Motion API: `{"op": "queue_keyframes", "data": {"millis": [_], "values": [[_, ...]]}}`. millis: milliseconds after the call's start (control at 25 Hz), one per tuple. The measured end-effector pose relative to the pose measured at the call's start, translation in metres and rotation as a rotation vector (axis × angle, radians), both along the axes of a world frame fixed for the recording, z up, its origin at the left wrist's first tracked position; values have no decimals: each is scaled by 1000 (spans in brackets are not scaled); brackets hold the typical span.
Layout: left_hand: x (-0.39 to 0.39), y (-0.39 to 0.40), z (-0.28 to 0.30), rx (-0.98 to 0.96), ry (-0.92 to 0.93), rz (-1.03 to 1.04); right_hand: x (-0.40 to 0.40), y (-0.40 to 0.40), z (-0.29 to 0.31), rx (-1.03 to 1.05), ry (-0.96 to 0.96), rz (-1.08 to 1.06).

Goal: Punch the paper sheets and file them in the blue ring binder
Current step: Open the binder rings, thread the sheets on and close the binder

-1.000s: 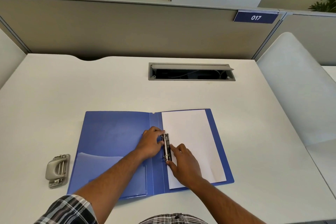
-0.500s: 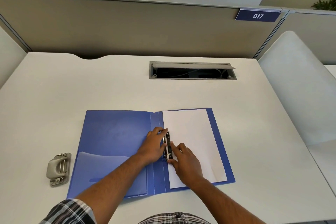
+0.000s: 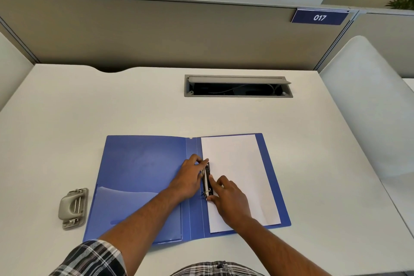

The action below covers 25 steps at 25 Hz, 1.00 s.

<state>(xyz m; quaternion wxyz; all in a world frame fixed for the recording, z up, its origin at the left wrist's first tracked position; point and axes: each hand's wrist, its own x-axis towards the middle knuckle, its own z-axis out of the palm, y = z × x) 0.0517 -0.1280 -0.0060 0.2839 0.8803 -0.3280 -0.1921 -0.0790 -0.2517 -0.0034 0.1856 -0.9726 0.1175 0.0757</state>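
Note:
The blue ring binder (image 3: 143,170) lies open and flat on the white desk. A white paper sheet (image 3: 237,163) lies on its right half, its left edge at the metal ring mechanism (image 3: 207,180) beside the spine. My left hand (image 3: 189,177) comes in from the left, fingers curled over the mechanism's upper part. My right hand (image 3: 230,199) rests on the paper, with index finger and thumb touching the mechanism's right side. The hands hide most of the rings.
A grey hole punch (image 3: 72,208) sits on the desk to the left of the binder. An open cable hatch (image 3: 237,86) is set into the desk further back. A beige partition stands behind the desk, and a white divider (image 3: 369,101) is at the right.
Both hands stay at the ring mechanism. My left fingers have crept slightly further over its top end. Binder, paper and punch have not moved.

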Motion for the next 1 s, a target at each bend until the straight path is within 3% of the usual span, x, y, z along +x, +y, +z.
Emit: {"op": "queue_keyframes", "data": {"millis": [1000], "values": [[2, -3, -3, -10, 87, 43, 0, -9, 2, 195, -23, -14]]}}
